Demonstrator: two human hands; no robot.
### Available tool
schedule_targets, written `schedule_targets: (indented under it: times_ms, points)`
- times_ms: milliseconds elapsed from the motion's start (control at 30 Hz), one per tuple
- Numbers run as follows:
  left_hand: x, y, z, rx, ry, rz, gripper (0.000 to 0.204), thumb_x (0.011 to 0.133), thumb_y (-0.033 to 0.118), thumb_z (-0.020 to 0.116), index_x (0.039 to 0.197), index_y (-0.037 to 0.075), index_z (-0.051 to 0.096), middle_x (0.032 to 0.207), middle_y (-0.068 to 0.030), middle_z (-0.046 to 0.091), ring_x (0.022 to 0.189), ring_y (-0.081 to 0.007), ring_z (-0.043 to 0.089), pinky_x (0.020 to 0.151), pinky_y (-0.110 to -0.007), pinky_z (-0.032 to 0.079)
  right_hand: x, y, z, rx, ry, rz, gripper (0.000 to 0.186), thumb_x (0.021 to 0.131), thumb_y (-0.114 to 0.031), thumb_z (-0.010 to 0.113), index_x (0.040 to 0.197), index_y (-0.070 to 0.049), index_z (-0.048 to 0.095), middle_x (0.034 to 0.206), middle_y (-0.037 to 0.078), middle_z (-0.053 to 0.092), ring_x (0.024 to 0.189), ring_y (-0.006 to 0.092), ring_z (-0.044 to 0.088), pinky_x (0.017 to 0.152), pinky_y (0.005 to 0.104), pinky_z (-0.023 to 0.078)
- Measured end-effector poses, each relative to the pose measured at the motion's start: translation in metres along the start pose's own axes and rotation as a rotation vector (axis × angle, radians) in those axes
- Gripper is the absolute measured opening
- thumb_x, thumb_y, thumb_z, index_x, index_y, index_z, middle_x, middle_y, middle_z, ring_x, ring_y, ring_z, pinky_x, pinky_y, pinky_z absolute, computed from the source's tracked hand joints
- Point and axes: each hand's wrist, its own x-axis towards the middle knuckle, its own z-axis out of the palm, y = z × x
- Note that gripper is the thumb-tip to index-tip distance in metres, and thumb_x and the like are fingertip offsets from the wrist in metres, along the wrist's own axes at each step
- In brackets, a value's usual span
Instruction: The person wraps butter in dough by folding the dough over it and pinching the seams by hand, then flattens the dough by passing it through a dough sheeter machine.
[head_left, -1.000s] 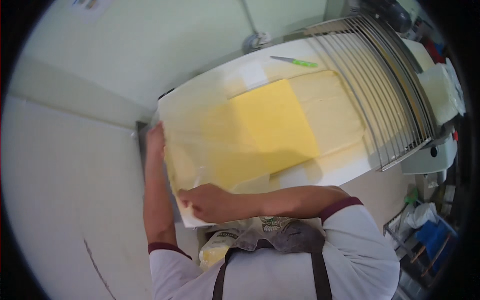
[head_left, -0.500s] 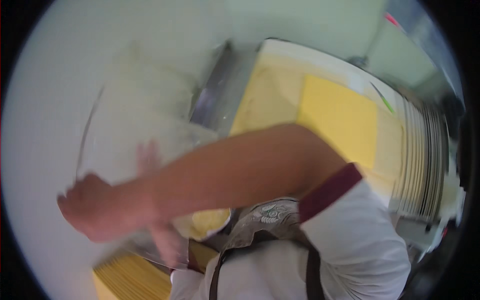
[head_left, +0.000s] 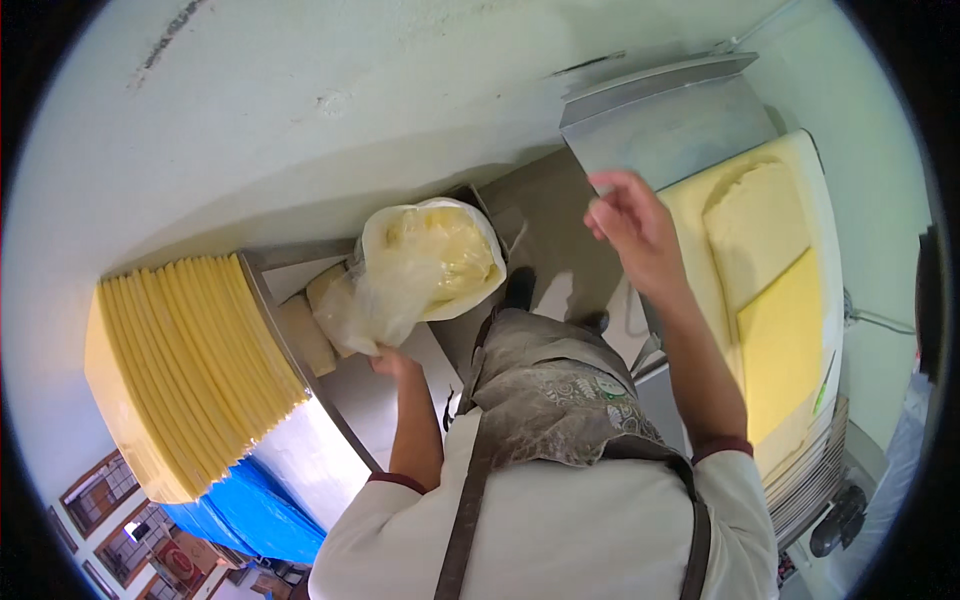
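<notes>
Clear plastic film (head_left: 372, 303) hangs crumpled from the left hand (head_left: 396, 362), whose fingers appear pinched together on its lower edge, though they are too small in view to be certain. The film spreads over the near left side of a white container (head_left: 372, 232) that stands low by the wall and holds more yellowish, glossy film (head_left: 465, 255). It should handle as something very light and limp, likely to cling to itself and perhaps slick with grease; a gathered corner or edge gives the surest hold, since a flat pinch could slide. The right hand (head_left: 640, 235) is raised and holds nothing, its fingers loosely curled with the thumb apart. Near it, on the worktop (head_left: 823, 215), a flat yellow sheet (head_left: 778, 345) lies on a pale slab (head_left: 757, 240). Ridged yellow layers (head_left: 190, 365) stand at far left.
</notes>
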Motion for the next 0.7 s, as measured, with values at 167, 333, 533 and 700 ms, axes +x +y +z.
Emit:
schedule_targets:
  times_ms: [167, 333, 533, 700]
  points:
    - [-0.018, 0.006, 0.054, 1.28, -0.548, 0.685, 0.062, 0.067, -0.003, 0.059, 0.127, 0.011, 0.06, 0.136, -0.0302, 0.045, 0.132, -0.0388, 0.04, 0.111, -0.045, 0.029, -0.051, 0.072, -0.009, -0.065, 0.061, 0.321, 0.026, 0.09, -0.007, 0.058, 0.116, -0.002, 0.053, 0.086, 0.003, 0.06, 0.077, 0.0066, 0.055, 0.069, 0.0221, 0.045]
    - [0.025, -0.043, 0.166, 1.74, -0.983, 0.681, 0.068, 0.078, 0.005, 0.053, 0.144, 0.017, 0.04, 0.145, -0.0329, 0.029, 0.142, -0.0435, 0.019, 0.113, -0.058, 0.016, -0.075, 0.107, 0.005, -0.158, 0.054, 0.422, 0.026, 0.09, -0.008, 0.058, 0.115, -0.001, 0.054, 0.085, 0.003, 0.061, 0.079, 0.0079, 0.056, 0.071, 0.0242, 0.046]
    - [0.11, -0.225, 0.195, 2.377, -1.311, 0.281, 0.065, 0.089, 0.014, 0.046, 0.15, 0.017, 0.023, 0.154, -0.0201, 0.02, 0.141, -0.0432, 0.017, 0.107, -0.068, 0.017, -0.11, 0.183, 0.021, -0.304, 0.084, 0.629, 0.032, 0.088, -0.008, 0.063, 0.118, -0.004, 0.056, 0.089, 0.008, 0.064, 0.08, 0.0145, 0.061, 0.073, 0.0275, 0.048]
    - [0.312, -0.25, 0.207, 2.328, -1.441, 0.827, 0.054, 0.087, 0.016, 0.054, 0.14, 0.011, 0.044, 0.144, -0.0168, 0.042, 0.134, -0.0304, 0.038, 0.109, -0.05, 0.031, -0.126, 0.189, 0.012, -0.242, 0.133, 0.531, 0.033, 0.089, -0.011, 0.063, 0.12, -0.004, 0.056, 0.092, 0.01, 0.066, 0.082, 0.0178, 0.064, 0.072, 0.0296, 0.049]
